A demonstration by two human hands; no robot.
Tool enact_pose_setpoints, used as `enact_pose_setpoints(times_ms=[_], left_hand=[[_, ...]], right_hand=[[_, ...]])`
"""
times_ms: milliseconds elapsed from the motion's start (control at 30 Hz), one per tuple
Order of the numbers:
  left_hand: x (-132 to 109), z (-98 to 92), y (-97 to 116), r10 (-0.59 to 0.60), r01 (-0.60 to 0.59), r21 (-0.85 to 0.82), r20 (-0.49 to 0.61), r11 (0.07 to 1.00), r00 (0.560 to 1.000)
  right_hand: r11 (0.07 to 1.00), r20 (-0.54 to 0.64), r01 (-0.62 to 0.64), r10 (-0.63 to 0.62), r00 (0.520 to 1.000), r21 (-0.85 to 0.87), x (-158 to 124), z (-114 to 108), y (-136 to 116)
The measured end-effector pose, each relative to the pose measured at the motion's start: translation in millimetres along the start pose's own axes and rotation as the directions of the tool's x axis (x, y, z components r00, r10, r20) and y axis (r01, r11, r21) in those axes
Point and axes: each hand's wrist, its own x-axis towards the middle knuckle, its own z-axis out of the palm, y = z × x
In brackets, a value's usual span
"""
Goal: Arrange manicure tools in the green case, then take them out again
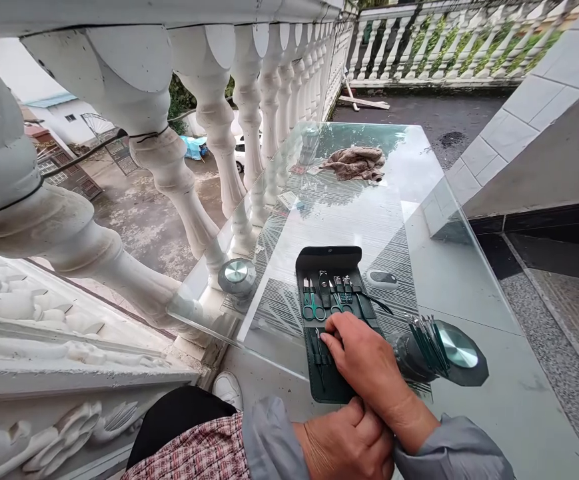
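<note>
A dark green manicure case [336, 390] lies unfolded on the glass table, with green-handled scissors [314, 311], clippers [324, 283] and other small tools in its loops. Over the lower part of the case, my right hand [364, 360] pinches a slim metal tool [318, 341] between thumb and fingertips. My left hand [346, 443] is curled near the case's bottom edge, touching the underside of my right wrist; whatever its fingers hold is hidden. Several green-handled tools [429, 347] stand bunched just right of my right hand.
On the glass table [449, 267] lie a crumpled brown cloth [356, 163] at the far end and a small dark oval object [383, 277] beyond the case. White balusters [219, 133] line the left side. A tiled wall [509, 133] rises at right.
</note>
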Motion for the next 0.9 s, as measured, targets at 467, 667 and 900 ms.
enact_pose_setpoints(times_ms=[467,667,900], left_hand=[[1.9,-4.0,-2.1,0.003,0.003,0.063,-0.085,0.998,0.996],[0.1,-1.0,-1.4,0.020,-0.017,0.074,-0.043,0.997,0.999],[-0.9,-4.8,-1.5,0.027,-0.025,0.138,-0.013,0.990,1.000]], right_hand=[[0.993,0.048,-0.115,0.114,0.992,0.029,10.0,0.2,0.4],[0.996,-0.018,-0.090,0.090,0.996,0.019,9.9,2.8,3.6],[0.995,0.014,-0.094,0.094,0.995,0.031,9.1,-0.5,8.0]])
